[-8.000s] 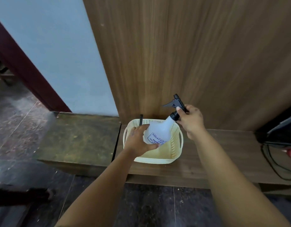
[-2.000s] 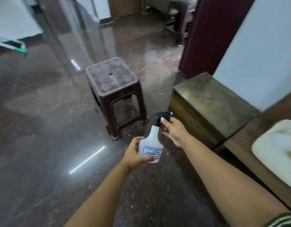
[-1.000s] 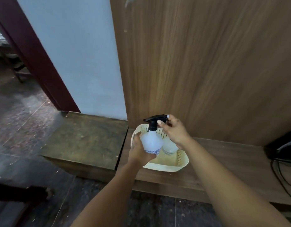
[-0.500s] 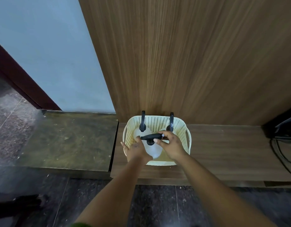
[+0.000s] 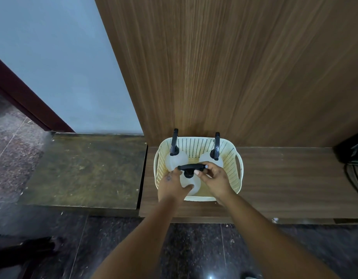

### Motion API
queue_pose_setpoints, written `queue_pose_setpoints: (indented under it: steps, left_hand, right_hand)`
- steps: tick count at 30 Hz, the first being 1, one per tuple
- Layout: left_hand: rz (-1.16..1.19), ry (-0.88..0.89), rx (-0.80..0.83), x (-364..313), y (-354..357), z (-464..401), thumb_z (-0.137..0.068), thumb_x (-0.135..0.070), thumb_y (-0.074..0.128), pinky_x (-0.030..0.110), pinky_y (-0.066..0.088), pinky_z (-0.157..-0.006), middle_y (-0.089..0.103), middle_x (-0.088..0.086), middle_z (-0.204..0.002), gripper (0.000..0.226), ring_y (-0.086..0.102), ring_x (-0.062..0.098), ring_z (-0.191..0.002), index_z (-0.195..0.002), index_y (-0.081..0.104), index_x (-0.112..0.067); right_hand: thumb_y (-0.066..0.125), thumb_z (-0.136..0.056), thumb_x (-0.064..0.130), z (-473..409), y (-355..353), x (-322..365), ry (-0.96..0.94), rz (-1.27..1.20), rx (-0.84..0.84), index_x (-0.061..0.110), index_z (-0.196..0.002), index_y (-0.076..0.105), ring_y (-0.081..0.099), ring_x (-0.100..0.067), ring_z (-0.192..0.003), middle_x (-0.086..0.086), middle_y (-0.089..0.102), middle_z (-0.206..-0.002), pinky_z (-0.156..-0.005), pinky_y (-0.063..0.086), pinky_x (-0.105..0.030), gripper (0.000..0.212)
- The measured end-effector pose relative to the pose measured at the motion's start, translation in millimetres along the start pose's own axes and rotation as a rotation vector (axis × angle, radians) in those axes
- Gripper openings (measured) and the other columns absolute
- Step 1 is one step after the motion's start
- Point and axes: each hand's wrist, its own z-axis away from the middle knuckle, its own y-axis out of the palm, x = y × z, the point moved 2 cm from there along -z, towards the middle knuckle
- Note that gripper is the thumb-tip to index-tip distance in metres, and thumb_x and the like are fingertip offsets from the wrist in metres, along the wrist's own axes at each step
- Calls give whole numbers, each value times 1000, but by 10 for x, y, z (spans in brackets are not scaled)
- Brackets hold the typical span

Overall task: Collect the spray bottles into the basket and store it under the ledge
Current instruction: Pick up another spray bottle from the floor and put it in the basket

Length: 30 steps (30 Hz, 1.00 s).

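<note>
A cream perforated basket (image 5: pixel 232 166) stands on a low wooden ledge (image 5: pixel 285 178) against a wood-panelled wall. Two white spray bottles with black triggers stand at its back, one at the left (image 5: pixel 174 146) and one at the right (image 5: pixel 216 150). A third spray bottle (image 5: pixel 191 170) is upright inside the basket's front. My left hand (image 5: pixel 172 185) grips its white body from the left. My right hand (image 5: pixel 213 178) pinches its black trigger head.
A worn greenish-brown platform (image 5: pixel 87 170) adjoins the ledge on the left. A dark object with black cables (image 5: pixel 353 158) sits at the right end of the ledge. Dark tiled floor (image 5: pixel 194 248) runs in front. A dark red door frame (image 5: pixel 23 97) rises at the left.
Since a second ago, both hands have lowered the third spray bottle into the basket's front. In the last half second the hands and bottle barely moved.
</note>
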Motion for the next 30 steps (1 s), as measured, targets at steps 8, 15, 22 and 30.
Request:
queue_pose_setpoints:
  steps: [8,15,22,30]
  left_hand:
    - [58,-59,36,-53,-9,-12,-87,-46,62,36,46,-97,61,1,-127,46,53,21,-121,-124,58,-19]
    - [38,-84,84,7,-54,47,-88,-34,64,38,43,-100,50,5,-135,52,43,23,-129,-132,47,-14]
    - [76,-62,18,-32,-170,220,-83,-22,66,37,31,-111,40,7,-145,71,30,26,-138,-145,32,-13]
    - [26,87,-223,-55,-172,610,-71,-47,72,47,35,-99,47,6,-137,84,41,30,-126,-140,39,-13]
  right_hand:
    - [75,-79,19,-21,20,-46,32,38,36,26,-106,64,63,-11,-106,1,70,-109,-92,51,-31,30]
    - [74,-78,6,81,-52,-40,52,101,57,23,-115,60,60,-12,-98,8,61,-105,-79,45,-11,44]
    - [75,-74,5,124,-98,33,33,277,64,23,-127,49,58,-17,-104,0,56,-107,-91,49,-31,62]
    - [66,-81,8,481,-390,53,-30,221,-159,18,-116,52,55,-12,-79,0,54,-85,-73,44,-16,40]
